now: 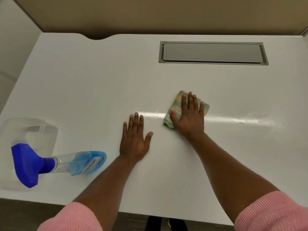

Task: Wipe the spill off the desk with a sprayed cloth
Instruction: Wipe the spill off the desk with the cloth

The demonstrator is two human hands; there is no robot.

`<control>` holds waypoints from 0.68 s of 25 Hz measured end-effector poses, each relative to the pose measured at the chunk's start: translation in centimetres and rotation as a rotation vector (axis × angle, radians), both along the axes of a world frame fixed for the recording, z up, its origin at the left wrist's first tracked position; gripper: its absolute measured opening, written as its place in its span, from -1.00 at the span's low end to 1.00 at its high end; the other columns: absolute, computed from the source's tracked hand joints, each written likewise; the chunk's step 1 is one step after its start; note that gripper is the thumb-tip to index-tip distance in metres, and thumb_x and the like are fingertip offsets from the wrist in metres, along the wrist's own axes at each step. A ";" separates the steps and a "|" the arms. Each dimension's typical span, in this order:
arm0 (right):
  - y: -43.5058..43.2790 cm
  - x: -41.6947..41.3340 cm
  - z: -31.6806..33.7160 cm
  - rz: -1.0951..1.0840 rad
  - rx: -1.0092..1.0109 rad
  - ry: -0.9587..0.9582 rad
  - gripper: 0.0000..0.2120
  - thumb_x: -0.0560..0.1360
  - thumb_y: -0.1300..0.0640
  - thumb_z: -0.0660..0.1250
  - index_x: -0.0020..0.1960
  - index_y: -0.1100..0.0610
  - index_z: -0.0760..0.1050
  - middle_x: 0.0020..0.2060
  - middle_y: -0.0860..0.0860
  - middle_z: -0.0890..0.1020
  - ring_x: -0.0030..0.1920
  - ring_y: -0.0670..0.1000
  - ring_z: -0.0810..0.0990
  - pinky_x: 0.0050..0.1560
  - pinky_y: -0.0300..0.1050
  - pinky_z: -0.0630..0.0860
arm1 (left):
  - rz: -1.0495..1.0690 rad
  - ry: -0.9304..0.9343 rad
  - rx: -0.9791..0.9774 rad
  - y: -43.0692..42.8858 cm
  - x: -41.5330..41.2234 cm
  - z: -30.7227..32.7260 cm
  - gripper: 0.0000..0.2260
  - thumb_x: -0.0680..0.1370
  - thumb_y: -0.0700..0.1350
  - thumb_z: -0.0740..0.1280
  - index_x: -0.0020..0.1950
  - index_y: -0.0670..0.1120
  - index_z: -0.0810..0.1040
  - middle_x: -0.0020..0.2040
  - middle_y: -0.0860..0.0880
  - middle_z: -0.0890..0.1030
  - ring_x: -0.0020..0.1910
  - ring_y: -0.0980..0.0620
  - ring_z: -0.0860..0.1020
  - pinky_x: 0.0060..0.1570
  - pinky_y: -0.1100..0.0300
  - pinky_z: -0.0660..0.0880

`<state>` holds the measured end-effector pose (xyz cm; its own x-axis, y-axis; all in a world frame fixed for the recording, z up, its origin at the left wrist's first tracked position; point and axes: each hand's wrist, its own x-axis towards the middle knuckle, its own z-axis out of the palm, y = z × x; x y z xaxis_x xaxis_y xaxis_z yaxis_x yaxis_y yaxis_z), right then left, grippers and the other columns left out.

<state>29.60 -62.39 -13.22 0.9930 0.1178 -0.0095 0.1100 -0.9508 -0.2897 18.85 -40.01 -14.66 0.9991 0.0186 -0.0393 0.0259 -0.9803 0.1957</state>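
glossy white desk [83, 90] against a tan partition [150, 14]; one blue spray bottle [66, 162]; right hand [188, 117] flat, fingers spread, on one checked cloth [175, 105]; left hand [135, 139] flat, empty.

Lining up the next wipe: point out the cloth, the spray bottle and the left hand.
cloth [175, 107], head view, folded part left of the fingers.
spray bottle [80, 163], head view, clear body with blue liquid.
left hand [135, 140], head view, back of hand.

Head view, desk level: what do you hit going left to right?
Clear container → spray bottle → left hand, flat on the desk → right hand, pressed flat on the folded cloth. The grey hatch lies farther back, so it is left out of the order.
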 end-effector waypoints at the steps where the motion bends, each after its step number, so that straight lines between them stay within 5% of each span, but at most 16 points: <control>1: 1.2 -0.3 -0.1 0.045 0.000 0.000 -0.20 0.59 -0.33 0.04 0.67 0.11 -0.01 0.66 0.13 0.04 0.66 0.13 -0.05 0.61 0.23 -0.14 | 0.001 0.005 0.000 0.1 -0.1 0.0 -0.34 0.67 0.21 -0.03 0.67 -0.14 0.00 0.68 -0.14 -0.03 0.66 -0.10 -0.09 0.61 -0.14 -0.05; 7: 0.5 -1.9 -0.3 0.174 -0.043 -0.006 -0.18 0.60 -0.34 0.03 0.67 0.12 -0.04 0.67 0.11 -0.02 0.66 0.08 -0.10 0.62 0.21 -0.15 | -0.088 0.002 -0.020 -2.6 2.7 1.4 -0.36 0.67 0.17 -0.05 0.66 -0.16 0.04 0.68 -0.14 0.00 0.66 -0.08 -0.09 0.61 -0.16 -0.10; 17: -11.6 1.8 0.1 -0.229 -0.055 0.020 -0.19 0.56 -0.32 -0.03 0.67 0.10 -0.06 0.67 0.09 -0.01 0.66 0.09 -0.08 0.62 0.20 -0.14 | -0.224 0.013 -0.044 -8.4 7.6 0.2 -0.36 0.67 0.15 0.00 0.66 -0.17 0.03 0.68 -0.13 0.01 0.66 -0.07 -0.08 0.61 -0.13 -0.05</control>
<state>31.39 -73.98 -13.12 0.9933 -0.1116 -0.0297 -0.1155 -0.9648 -0.2363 26.44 -48.38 -14.44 0.9774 -0.2060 -0.0483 -0.1889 -0.9523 0.2397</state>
